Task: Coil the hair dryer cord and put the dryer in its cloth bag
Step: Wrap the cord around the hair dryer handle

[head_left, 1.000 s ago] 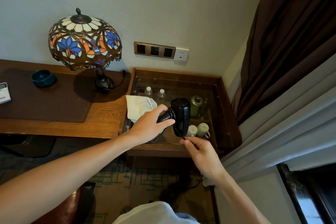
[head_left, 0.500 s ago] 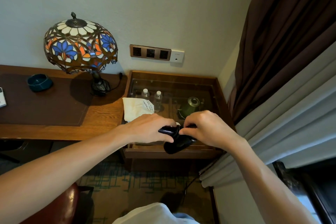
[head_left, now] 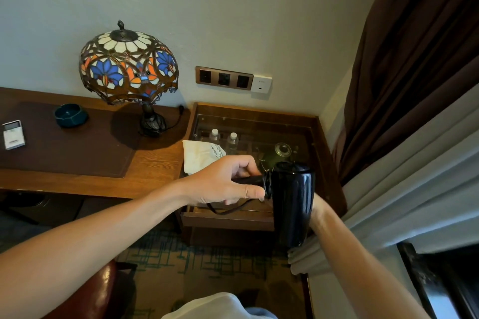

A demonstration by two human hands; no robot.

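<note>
A person's two bare arms reach forward over a wooden table (head_left: pixel 155 163) set against a pale wall. The left hand (head_left: pixel 223 181) has its grip closed around the handle of a black hair dryer (head_left: pixel 291 202), held in the air above a glass-topped wooden cabinet (head_left: pixel 321 137) at the table's right end. The dryer's barrel points downward, toward the viewer. The right hand is hidden behind the barrel, with only the wrist showing, so its grip cannot be told. A black cord (head_left: pixel 228 208) loops below the left hand. A cream cloth bag (head_left: pixel 199 158) lies crumpled at the table's right edge, just behind the left hand. Further left on the table stand a stained-glass lamp (head_left: pixel 128 67), a dark green ashtray (head_left: pixel 70 114) and a small white device (head_left: pixel 13 134). Curtains (head_left: pixel 414 85) hang at the right.
</note>
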